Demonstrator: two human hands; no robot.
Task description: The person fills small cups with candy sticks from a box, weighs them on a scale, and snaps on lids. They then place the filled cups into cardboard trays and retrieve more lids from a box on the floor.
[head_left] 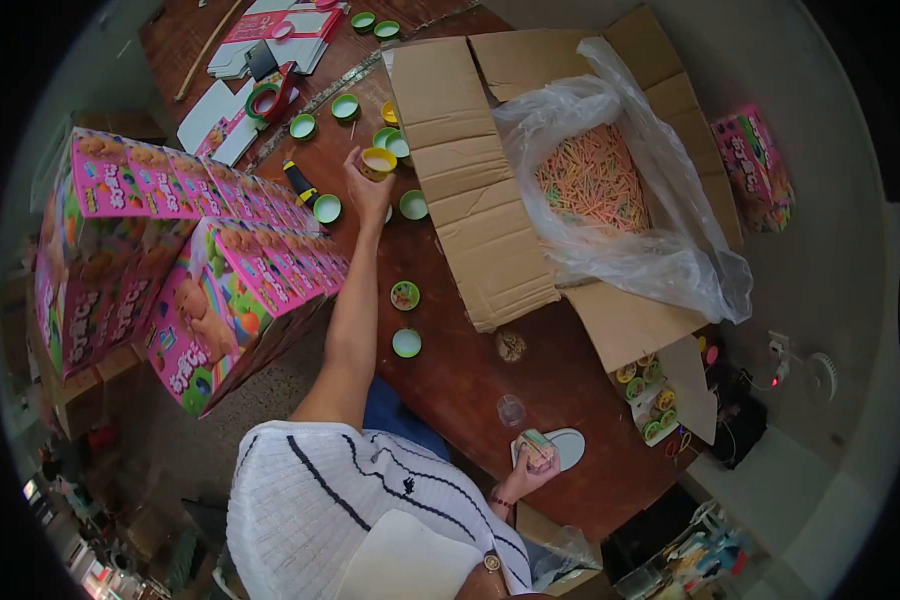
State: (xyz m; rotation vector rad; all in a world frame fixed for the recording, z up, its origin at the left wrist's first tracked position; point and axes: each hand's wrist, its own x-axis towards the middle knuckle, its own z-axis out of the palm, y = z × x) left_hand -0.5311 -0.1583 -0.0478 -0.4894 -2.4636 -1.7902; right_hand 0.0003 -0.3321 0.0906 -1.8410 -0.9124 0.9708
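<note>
My left hand [372,190] reaches far out over the table, its fingers closed around a round yellow lid [378,163]. Around it lie several green lids [396,145], some with pale insides. My right hand [526,480], near the table's front edge, grips a clear cup packed with thin pastel sticks [539,452]. That hand is beside a white oval plate-like thing [570,447], perhaps a scale. A clear cup [511,410] stands close by. Farther up is another round clear container [510,346] with some sticks visible in it.
A large open carton [480,190] holds a plastic bag of pastel sticks [595,180]. Pink printed boxes [240,270] are stacked on the left. A box of lidded cups [655,395] sits at right. Tape rolls [267,102] and a yellow-black cutter [299,183] lie near the left hand.
</note>
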